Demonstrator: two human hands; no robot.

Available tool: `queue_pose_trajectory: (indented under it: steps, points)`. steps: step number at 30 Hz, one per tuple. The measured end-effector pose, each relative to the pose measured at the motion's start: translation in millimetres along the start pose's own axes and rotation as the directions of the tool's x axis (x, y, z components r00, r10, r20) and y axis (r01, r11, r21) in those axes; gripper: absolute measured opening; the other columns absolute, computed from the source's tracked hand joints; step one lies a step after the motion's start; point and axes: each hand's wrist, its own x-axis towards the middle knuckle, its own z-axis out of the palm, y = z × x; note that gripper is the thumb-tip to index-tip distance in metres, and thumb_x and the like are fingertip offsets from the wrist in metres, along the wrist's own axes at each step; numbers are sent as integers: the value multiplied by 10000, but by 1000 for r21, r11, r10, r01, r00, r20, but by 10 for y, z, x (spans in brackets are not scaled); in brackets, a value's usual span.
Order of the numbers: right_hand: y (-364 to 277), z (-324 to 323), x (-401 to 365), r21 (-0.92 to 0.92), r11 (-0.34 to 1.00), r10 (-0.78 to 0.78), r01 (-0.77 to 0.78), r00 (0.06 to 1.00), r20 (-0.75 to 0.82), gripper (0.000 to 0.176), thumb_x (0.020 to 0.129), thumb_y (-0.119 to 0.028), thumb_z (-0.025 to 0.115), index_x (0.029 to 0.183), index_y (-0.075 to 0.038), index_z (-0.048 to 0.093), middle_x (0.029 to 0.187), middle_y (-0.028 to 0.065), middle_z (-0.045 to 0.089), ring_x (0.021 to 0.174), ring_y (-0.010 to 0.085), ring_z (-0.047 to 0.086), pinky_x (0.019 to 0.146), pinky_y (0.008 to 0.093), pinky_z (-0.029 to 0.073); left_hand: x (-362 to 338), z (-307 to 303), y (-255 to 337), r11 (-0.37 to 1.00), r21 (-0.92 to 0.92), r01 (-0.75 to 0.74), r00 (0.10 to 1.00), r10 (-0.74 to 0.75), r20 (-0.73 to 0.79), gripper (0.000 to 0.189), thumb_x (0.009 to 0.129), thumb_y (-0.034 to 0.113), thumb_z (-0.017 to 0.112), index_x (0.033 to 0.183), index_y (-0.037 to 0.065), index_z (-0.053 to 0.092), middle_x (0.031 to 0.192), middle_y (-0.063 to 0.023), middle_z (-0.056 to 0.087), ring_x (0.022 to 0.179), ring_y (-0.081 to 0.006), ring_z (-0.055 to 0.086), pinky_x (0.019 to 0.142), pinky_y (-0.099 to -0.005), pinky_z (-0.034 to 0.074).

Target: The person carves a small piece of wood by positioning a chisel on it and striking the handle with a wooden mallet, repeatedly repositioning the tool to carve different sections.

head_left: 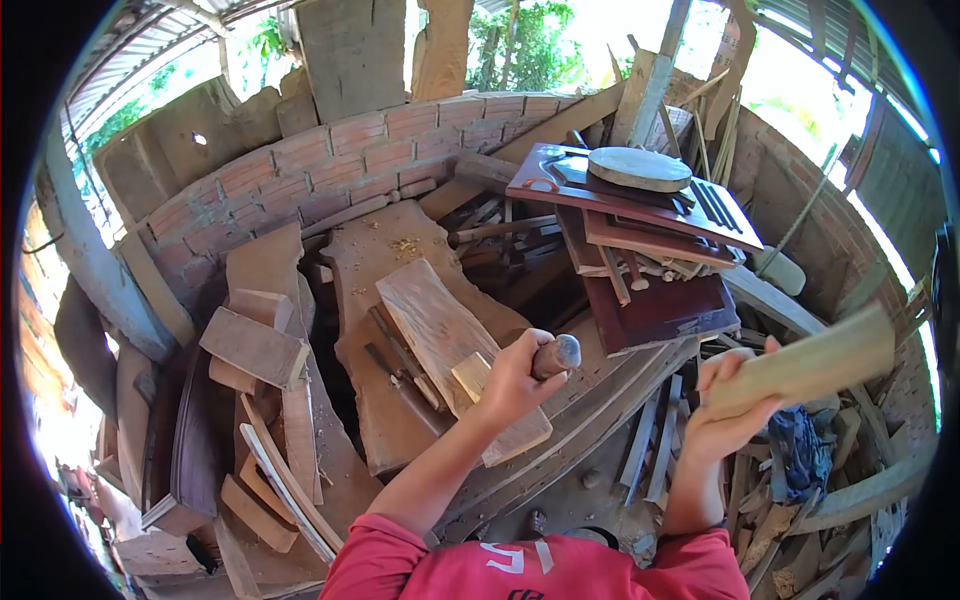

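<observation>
My left hand (518,382) is wrapped round the thick wooden handle (557,356) of what looks like a chisel, its worn end facing up; the blade is hidden behind my hand. Raised on the right, my right hand (728,405) grips a pale wooden mallet (815,365), blurred by motion. Under my left hand lies a wooden board (435,315) with a rippled, carved surface. A small light wood piece (470,374) rests on it by my left wrist. Several slim hand tools (398,372) lie along the board's left side.
A large natural-edged slab (375,250) with shavings supports the board. Wood blocks (255,345) are piled at left. Reddish panels (640,225) topped by a round wood disc (640,168) stand at back right. Offcuts and a dark blue cloth (798,455) lie low right; a brick wall (320,160) curves behind.
</observation>
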Motion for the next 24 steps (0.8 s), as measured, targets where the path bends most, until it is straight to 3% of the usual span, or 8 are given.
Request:
queue_pose_trajectory:
  steps: [3, 7, 10, 11, 13, 17, 21, 24]
  points:
    - [-150, 40, -166, -901, 262, 773, 345, 484, 410, 560, 766, -365, 599, 1150, 3, 422, 731, 131, 550, 608, 232, 554, 571, 334, 447, 47, -14, 35, 998, -30, 60, 997, -59, 44, 400, 634, 99, 717, 957, 48, 488, 797, -136, 574, 722, -283, 588, 635, -327, 463]
    - [-352, 76, -10, -830, 550, 474, 92, 784, 401, 533, 760, -330, 627, 1119, 21, 447, 774, 148, 570, 639, 255, 578, 581, 349, 459, 54, -54, -34, 999, -39, -2, 999, 3, 44, 392, 643, 100, 710, 961, 41, 488, 795, -142, 577, 708, -274, 592, 630, -329, 464]
    - [-98, 92, -33, -6, 992, 122, -122, 990, 74, 591, 788, -360, 594, 1166, 30, 363, 704, 131, 539, 627, 257, 578, 568, 372, 452, 63, -85, -23, 996, -81, 34, 999, -32, 26, 356, 653, 95, 696, 945, 46, 499, 797, -116, 586, 722, -208, 584, 642, -306, 464]
    - [-109, 102, -53, -6, 992, 122, -122, 989, 78, 591, 788, -360, 594, 1166, 30, 363, 704, 131, 539, 627, 257, 578, 568, 372, 452, 72, -100, -10, 995, -81, 53, 999, -52, 12, 322, 659, 88, 683, 929, 51, 511, 797, -88, 593, 727, -137, 574, 652, -284, 463]
    - [-146, 114, -64, -889, 250, 832, 384, 384, 400, 554, 780, -356, 600, 1122, 25, 389, 686, 168, 551, 614, 339, 587, 569, 401, 457, 70, -85, -9, 998, -56, 37, 999, -38, -16, 315, 661, 88, 680, 922, 51, 508, 785, -85, 588, 717, -135, 569, 651, -284, 462]
    - [-478, 125, 220, -885, 446, 665, 134, 611, 428, 579, 795, -356, 577, 1162, 39, 367, 752, 162, 562, 646, 296, 592, 577, 370, 461, 77, -125, -28, 1000, -27, 16, 1000, -16, -8, 363, 660, 107, 702, 945, 47, 484, 776, -134, 577, 715, -261, 598, 624, -330, 463]
    - [-57, -125, 21, -30, 998, 64, -57, 919, 390, 644, 801, -433, 531, 1200, 36, 344, 898, 157, 537, 690, 241, 543, 628, 344, 450, 81, -52, -21, 997, -39, 66, 998, -65, 20, 315, 653, 88, 683, 916, 57, 511, 771, -99, 597, 703, -189, 596, 654, -291, 470]
    - [-155, 31, -35, -895, 407, 708, 184, 556, 436, 555, 775, -383, 589, 1141, 3, 431, 890, 212, 569, 762, 326, 588, 638, 356, 460, 56, -40, 12, 1000, -7, 10, 1000, -10, 11, 324, 650, 104, 687, 920, 59, 514, 760, -102, 590, 690, -228, 598, 638, -297, 470]
